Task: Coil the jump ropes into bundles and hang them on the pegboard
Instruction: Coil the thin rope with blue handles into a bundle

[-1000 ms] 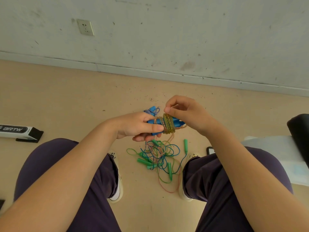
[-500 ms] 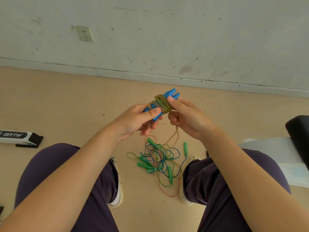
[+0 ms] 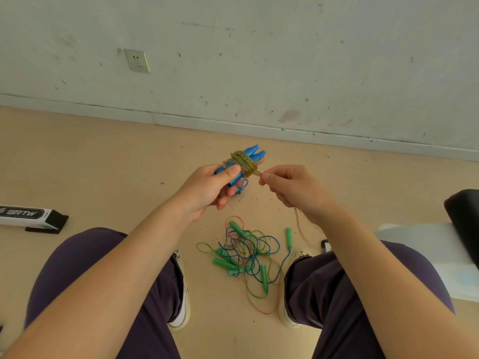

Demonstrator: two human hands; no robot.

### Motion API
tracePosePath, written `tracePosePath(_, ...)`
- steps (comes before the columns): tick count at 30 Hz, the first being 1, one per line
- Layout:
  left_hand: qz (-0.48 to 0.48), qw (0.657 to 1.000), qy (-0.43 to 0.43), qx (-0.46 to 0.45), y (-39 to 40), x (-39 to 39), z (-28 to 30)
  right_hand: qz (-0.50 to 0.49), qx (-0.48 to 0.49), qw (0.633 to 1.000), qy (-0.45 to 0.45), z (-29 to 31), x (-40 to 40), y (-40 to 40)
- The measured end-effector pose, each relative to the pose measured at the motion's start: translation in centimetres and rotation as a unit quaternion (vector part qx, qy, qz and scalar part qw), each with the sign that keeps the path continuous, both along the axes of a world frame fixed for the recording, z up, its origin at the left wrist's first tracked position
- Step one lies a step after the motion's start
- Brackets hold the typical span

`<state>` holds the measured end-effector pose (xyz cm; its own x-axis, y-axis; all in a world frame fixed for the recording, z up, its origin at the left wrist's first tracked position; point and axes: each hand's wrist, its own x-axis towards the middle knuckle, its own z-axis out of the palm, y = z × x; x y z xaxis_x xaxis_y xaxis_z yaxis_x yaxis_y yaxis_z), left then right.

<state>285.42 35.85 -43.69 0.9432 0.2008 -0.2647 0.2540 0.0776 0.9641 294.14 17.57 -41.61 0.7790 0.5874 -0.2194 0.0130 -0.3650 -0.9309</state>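
Observation:
My left hand grips a pair of blue jump rope handles, held together and pointing up and to the right. A yellowish rope is coiled in several turns around them. My right hand pinches the loose end of that rope just right of the coil; the rest trails down past my wrist. A blue-and-white braided rope peeks out below my left fingers. On the floor between my feet lies a tangle of jump ropes with green handles. No pegboard is in view.
A black-and-white box marked BRTW lies on the floor at the left. At the right edge there is a black object above a white sheet. A wall with a socket stands ahead. My knees frame the tangle.
My right hand has let go of the bundle and moved right, pulling the rope's end taut. The left hand holds the handles a little lower than half a second ago.

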Motion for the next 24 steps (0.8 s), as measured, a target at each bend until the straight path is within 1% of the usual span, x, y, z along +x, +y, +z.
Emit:
tracePosePath(1,0.001,1.0,0.009,0.019,0.1,0.0,-0.2,0.002,-0.02,0.999,-0.031,-0.1,-0.2,0.1)
tracePosePath(4,-0.009,0.991,0.034,0.132,0.5,0.0,-0.8,0.017,-0.051,0.994,-0.095,0.0,-0.1,-0.5)
tracePosePath(6,-0.036,0.985,0.061,0.157,0.5,-0.2,-1.3,0.027,-0.051,0.992,-0.112,0.0,0.3,-0.9)
tracePosePath(10,-0.141,0.977,0.105,0.121,0.5,-0.5,-1.4,0.047,-0.04,0.985,-0.159,-0.2,0.2,-1.0)
tracePosePath(12,-0.2,0.972,0.102,0.073,0.5,-0.7,-1.0,0.041,-0.025,0.983,-0.178,-0.2,0.2,-0.9)
tracePosePath(14,-0.248,0.964,0.097,0.021,0.4,-0.8,-0.6,0.031,0.0,0.987,-0.156,-0.3,0.3,-0.7)
tracePosePath(15,-0.268,0.958,0.096,0.009,0.4,-0.9,-0.4,0.035,0.01,0.99,-0.137,-0.3,0.3,-0.6)
tracePosePath(18,-0.333,0.938,0.099,0.011,0.3,-1.2,-0.2,0.075,0.032,0.993,-0.085,-0.7,0.1,-0.4)
tracePosePath(21,-0.348,0.933,0.094,0.016,0.0,-1.4,-0.4,0.101,0.029,0.993,-0.059,-1.2,0.0,-0.2)
tracePosePath(24,-0.332,0.94,0.077,0.02,-0.2,-1.4,-0.5,0.086,0.012,0.993,-0.081,-1.3,0.2,-0.1)
